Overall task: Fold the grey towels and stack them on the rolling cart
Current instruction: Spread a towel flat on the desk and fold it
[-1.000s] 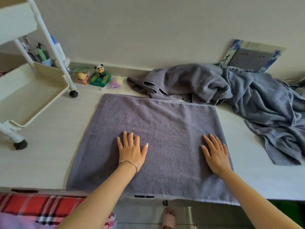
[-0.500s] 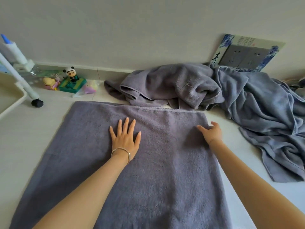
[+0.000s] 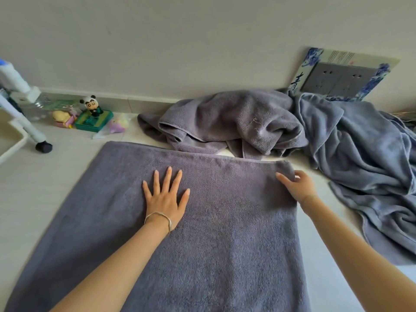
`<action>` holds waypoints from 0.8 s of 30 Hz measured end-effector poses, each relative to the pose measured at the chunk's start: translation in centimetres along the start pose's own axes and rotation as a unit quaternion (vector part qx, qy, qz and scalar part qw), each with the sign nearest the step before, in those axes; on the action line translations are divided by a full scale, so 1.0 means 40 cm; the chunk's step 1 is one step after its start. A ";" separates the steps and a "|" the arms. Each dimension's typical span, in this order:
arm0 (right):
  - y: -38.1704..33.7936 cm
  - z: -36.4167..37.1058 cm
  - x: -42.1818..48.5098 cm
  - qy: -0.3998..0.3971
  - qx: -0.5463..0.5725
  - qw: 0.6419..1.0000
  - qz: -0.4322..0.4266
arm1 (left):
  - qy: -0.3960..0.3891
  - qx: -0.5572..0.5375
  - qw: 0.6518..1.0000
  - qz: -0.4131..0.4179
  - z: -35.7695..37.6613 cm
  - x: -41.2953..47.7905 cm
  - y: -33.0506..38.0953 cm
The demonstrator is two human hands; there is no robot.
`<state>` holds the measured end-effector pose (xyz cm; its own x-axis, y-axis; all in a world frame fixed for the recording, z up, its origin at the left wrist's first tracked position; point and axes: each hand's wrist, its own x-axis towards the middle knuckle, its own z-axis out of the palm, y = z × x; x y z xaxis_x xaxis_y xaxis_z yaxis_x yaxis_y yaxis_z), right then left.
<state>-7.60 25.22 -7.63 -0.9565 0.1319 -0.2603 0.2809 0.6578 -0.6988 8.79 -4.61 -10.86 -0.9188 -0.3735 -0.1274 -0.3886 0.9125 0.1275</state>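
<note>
Pressing my left hand (image 3: 165, 197) flat on the spread grey towel (image 3: 202, 233), I had its fingers (image 3: 168, 176) straight and fanned apart, palm down on the far half of the cloth. My right hand (image 3: 297, 185) was at the towel's far right corner, thumb on top and the other fingers curled over the edge. It looked like a pinch on that corner, though blur made the grip hard to read. The towel lay smooth on the pale surface (image 3: 45, 199), its far hem right against the crumpled grey towel (image 3: 236, 122), with a bluish towel (image 3: 364, 158) heaped further right.

I judged this to be the start of a fold: left hand anchoring, right hand ready to lift. The next move called for raising the right side and carrying it across to the left edge. The hems had to stay matched and the anchored part could not drag. The near right corner would have to come along too.

The towel's near edge was cut off below the view, so I could not tell whether it was already doubled. Nor could I count the towels in the heap. Of the rolling cart (image 3: 13, 131) only a tray corner, a leg and one caster (image 3: 44, 147) showed at the left edge, and whether anything was stacked on it was out of sight.
</note>
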 end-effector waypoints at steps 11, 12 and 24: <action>-0.001 0.056 -0.018 0.155 -0.086 0.979 -0.103 | -0.049 -0.003 0.998 -0.031 -0.033 0.138 0.007; -0.007 0.071 -0.039 0.173 -0.094 0.972 -0.130 | -0.056 -0.009 0.998 -0.039 -0.035 0.136 0.014; 0.105 0.193 -0.376 -0.015 -0.287 0.907 -0.307 | -0.036 0.005 0.995 0.088 0.010 -0.030 0.133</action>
<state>8.59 20.28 -11.79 -0.9137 -0.4047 0.0364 -0.3998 0.8795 -0.2581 7.86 0.75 -10.43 -0.9653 -0.1944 -0.1744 -0.2204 0.9645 0.1453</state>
